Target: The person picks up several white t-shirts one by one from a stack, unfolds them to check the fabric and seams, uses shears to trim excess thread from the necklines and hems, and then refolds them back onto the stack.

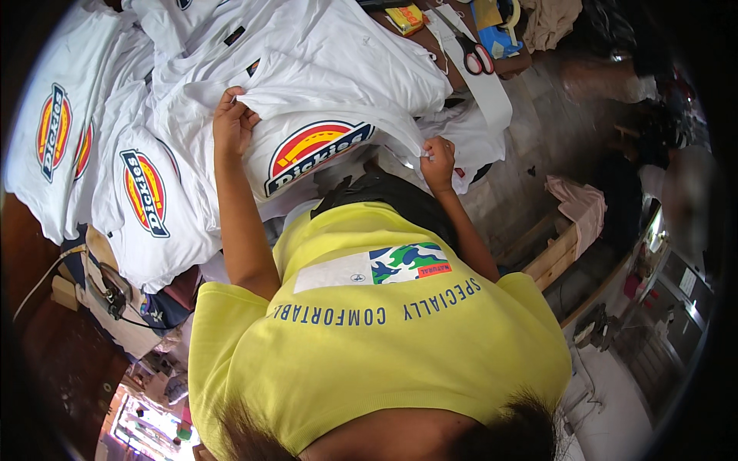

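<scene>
Yellow shirt fabric (369, 338) on the person's own chest fills the foreground. Beyond it, a white T-shirt (330, 115) with a red, yellow and blue emblem lies on top of the pile of white shirts (115, 169). Left hand (233, 123) pinches its left edge with curled fingers; right hand (437, 161) grips its right edge, fingers closed. Red-handled scissors (478, 58) lie beyond the T-shirt.

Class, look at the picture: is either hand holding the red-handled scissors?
No. Both the left hand and right hand grip the white T-shirt; the scissors lie apart.
</scene>
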Demonstrator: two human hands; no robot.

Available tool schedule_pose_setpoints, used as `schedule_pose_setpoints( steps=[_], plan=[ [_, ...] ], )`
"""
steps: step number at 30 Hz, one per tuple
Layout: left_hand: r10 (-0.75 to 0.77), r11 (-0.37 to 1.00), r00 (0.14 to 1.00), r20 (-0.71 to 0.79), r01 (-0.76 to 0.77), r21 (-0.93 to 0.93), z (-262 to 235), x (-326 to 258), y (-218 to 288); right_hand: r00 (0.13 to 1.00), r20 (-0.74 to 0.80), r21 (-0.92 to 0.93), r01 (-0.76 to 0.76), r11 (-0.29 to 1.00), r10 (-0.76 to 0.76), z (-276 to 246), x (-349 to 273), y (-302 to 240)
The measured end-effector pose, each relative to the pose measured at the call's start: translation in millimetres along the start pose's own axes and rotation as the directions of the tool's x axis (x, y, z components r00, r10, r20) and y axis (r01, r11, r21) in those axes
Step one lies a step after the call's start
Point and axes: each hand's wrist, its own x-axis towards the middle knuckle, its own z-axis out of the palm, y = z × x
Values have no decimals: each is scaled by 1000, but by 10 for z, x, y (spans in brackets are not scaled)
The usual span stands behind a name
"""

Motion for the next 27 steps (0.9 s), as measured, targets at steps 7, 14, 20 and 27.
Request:
schedule_pose_setpoints(
  steps=[7,14,20,27],
  plan=[
    [46,999,999,-12,-46,-26,35,-52,-35,1000,17,5,-18,1000,18,-40,33,-34],
    [29,999,999,-26,-30,-29,115,-119,-9,998,-18,29,-62,998,62,-22,34,36],
    [34,999,999,-20,-34,-29,-6,-115,-45,997,0,32,-79,996,79,-50,84,12],
    [565,592,814,-134,-287,754,-94,-569,104,979,158,235,-166,958,131,-103,224,157]
  ],
)
